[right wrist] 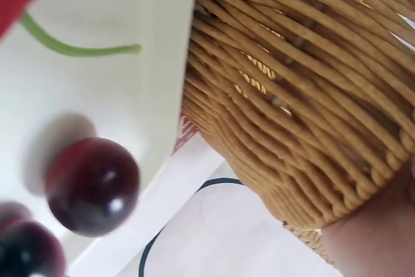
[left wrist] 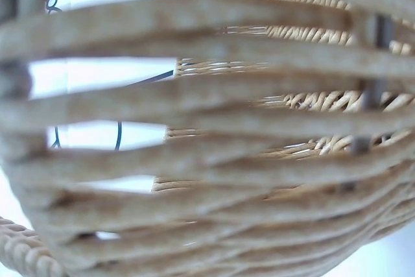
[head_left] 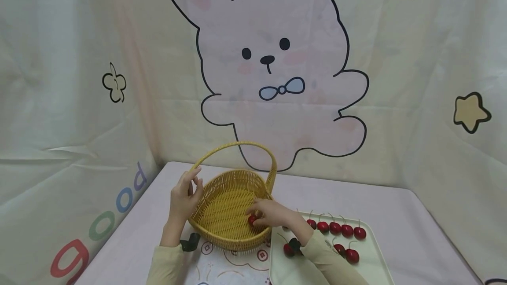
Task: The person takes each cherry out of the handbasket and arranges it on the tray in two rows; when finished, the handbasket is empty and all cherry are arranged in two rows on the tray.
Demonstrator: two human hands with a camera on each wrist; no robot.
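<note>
A yellow wicker basket [head_left: 225, 208] with a tall arched handle stands on the table. At its left side, my left hand [head_left: 184, 197] grips the handle near where it meets the rim. The basket's weave [left wrist: 207, 115] fills the left wrist view, so that hand is hidden there. My right hand [head_left: 271, 212] reaches over the right rim and pinches a red cherry [head_left: 252, 220] low inside the basket. Beside the basket, a pale tray [head_left: 376, 250] holds several cherries with stems, among them a dark cherry [right wrist: 94, 186] close to the right wrist camera.
Under the basket lies a mat with printed patterns [head_left: 222, 272], on a pale tablecloth [head_left: 388, 201]. A cloth backdrop [head_left: 273, 118] with a rabbit drawing hangs behind the table, with cloth sides left and right. My right forearm covers part of the tray.
</note>
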